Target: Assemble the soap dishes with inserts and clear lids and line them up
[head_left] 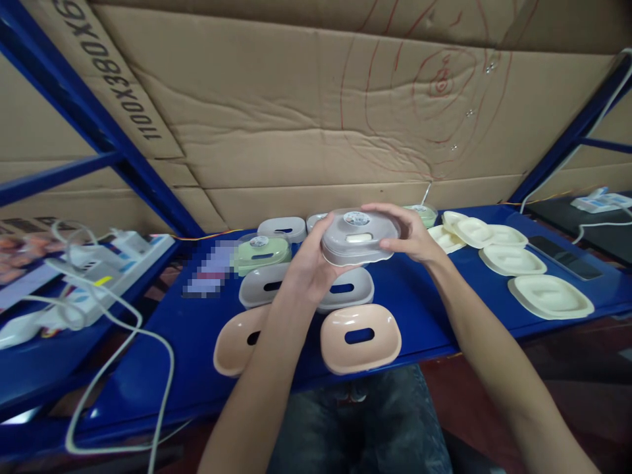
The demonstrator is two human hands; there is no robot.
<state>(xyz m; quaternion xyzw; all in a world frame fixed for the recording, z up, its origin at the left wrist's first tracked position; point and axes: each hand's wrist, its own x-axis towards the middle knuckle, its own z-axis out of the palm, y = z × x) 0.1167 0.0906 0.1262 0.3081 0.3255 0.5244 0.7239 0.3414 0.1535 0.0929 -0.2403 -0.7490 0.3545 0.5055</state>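
Observation:
A grey soap dish (348,247) with a clear cover and a round sticker is held up above the blue table between both hands. My left hand (316,266) grips its left side and underside, the thumb along the edge. My right hand (407,230) holds the right end, fingers over the top and thumb at the front. Below my hands lie a grey dish part (363,289) and a peach dish part (385,336), each with an oval slot. Another peach dish part (230,342) is partly hidden by my left forearm.
A covered green soap dish (261,253) stands on the left. Several cream oval pieces (550,296) lie on the right, near a dark phone (565,257). White power strips (103,289) and a looping cable (170,368) are at left. Cardboard (271,118) backs the table.

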